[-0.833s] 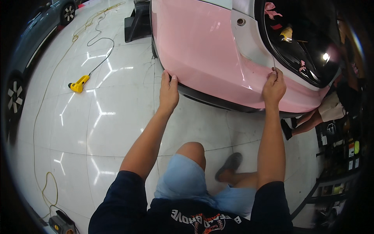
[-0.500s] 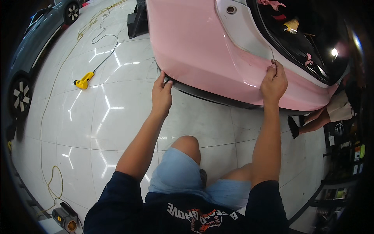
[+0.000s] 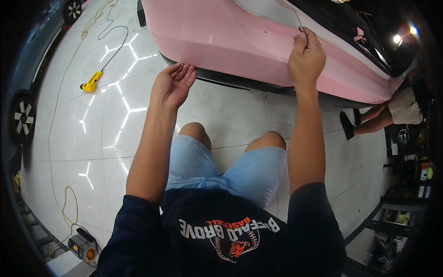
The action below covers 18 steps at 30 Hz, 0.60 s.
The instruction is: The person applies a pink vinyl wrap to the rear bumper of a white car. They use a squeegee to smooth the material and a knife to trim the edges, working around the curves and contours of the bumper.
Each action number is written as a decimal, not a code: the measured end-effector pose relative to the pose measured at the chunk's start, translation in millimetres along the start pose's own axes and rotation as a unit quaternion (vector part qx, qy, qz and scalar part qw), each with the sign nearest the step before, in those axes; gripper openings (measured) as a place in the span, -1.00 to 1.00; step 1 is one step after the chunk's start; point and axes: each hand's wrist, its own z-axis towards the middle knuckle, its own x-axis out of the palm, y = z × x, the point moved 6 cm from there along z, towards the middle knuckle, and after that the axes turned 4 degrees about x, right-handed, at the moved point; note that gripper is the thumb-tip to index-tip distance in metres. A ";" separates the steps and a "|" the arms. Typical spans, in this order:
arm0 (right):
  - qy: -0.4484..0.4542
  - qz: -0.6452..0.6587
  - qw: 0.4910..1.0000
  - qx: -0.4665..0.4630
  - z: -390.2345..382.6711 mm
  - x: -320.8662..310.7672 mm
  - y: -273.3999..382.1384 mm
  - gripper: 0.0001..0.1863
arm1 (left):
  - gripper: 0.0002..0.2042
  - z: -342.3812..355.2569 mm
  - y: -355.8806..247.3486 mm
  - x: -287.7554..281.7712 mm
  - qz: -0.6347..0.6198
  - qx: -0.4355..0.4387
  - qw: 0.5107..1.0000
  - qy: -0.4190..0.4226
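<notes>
A car's body panel, covered in glossy pink film (image 3: 221, 41), fills the upper middle. My right hand (image 3: 308, 57) is raised in front of it, its fingers pinched on a thin grey strip (image 3: 296, 17) that runs up along the border between the pink film and a white painted area (image 3: 318, 30). At the panel's dark lower edge (image 3: 221, 77) is my left hand (image 3: 173, 85), palm turned up. Its fingers are slightly bent and apart, with nothing seen in them. Whether its fingertips touch the edge, I cannot tell.
A yellow heat gun (image 3: 92, 83) lies on the white tiled floor at left, its cord trailing away. A dark car (image 3: 34, 60) stands at far left. Lower left is a machine with a cord (image 3: 83, 247). Another person's legs (image 3: 376, 123) show at right, near shelving (image 3: 410, 171).
My left hand has turned palm up and its fingers have come off their pinch at the lower edge. The right hand keeps its pinch on the strip. My view has shifted, with my knees farther apart.
</notes>
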 end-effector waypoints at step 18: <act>-0.007 0.001 0.999 -0.034 -7.4 -1.8 6.3 -0.79 | -0.79 0.0 -4.8 15.3 0.162 0.013 0.981 -0.106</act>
